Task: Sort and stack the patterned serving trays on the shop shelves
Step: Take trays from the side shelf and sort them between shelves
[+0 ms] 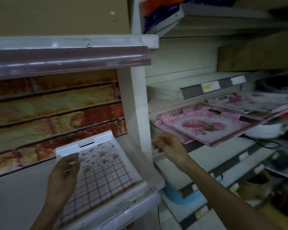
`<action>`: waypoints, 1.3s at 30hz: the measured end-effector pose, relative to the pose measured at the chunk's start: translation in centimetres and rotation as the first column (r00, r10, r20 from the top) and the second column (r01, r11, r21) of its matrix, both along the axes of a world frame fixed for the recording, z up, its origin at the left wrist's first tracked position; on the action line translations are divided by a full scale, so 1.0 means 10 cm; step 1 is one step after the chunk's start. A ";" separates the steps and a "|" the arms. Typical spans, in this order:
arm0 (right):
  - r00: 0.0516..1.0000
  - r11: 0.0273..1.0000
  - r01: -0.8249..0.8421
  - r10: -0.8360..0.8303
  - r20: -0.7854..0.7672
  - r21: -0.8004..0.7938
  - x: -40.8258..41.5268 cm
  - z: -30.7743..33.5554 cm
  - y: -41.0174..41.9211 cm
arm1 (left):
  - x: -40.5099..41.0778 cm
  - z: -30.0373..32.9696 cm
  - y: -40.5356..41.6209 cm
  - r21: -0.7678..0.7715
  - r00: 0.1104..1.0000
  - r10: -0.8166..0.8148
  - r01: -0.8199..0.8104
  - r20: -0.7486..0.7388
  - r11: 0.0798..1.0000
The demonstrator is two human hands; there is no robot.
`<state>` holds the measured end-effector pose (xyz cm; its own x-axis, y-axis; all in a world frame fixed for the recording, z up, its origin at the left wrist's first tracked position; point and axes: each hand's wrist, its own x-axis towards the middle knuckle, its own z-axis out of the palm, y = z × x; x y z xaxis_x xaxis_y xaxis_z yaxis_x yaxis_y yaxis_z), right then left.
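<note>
The left hand [63,173] is pinching the white plaid-and-floral plastic tray [103,168] by its far-left corner, while the right hand [170,145], fingers loosely apart, is hovering empty just left of the pink floral tray [204,125], whose long axis is running off to the right.

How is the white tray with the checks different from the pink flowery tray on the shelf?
The white plastic tray with pink checks and small flowers is held at its rim by the left hand; the pink floral tray lies on the right-hand shelf, untouched. The white tray is mostly pale, while the pink one has a big rose cluster in the middle. Both are rectangular with slot handles.
</note>
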<state>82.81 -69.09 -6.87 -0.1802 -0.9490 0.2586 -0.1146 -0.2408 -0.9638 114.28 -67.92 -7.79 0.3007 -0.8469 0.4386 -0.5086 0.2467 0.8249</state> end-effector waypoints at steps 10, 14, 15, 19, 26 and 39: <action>0.983 0.976 0.176 -0.169 0.067 -0.128 -1.43 0.34 0.50 | -1.86 0.04 -0.02 0.037 0.840 -0.402 0.444 -0.365 0.895; 0.978 0.968 0.205 -0.196 0.070 -0.147 -2.12 0.43 0.55 | -2.67 0.03 0.00 0.117 0.723 -0.396 0.546 -0.566 0.829; 0.980 0.969 0.198 -0.190 0.063 -0.149 -2.29 0.44 0.56 | -2.86 0.02 0.01 0.155 0.693 -0.379 0.576 -0.613 0.803; 0.982 0.970 0.186 -0.180 0.049 -0.157 -2.87 0.52 0.59 | -3.53 -0.03 -0.03 0.299 0.585 -0.296 0.709 -0.755 0.639; 0.988 0.981 0.152 -0.148 0.040 -0.124 -3.54 0.51 0.58 | -4.24 -0.13 -0.29 0.138 0.221 -0.044 0.739 -0.974 0.659; 0.966 0.961 0.258 -0.259 0.001 -0.097 -4.21 0.25 0.31 | -4.14 -0.20 -0.13 0.039 0.252 -0.199 0.705 -0.947 0.709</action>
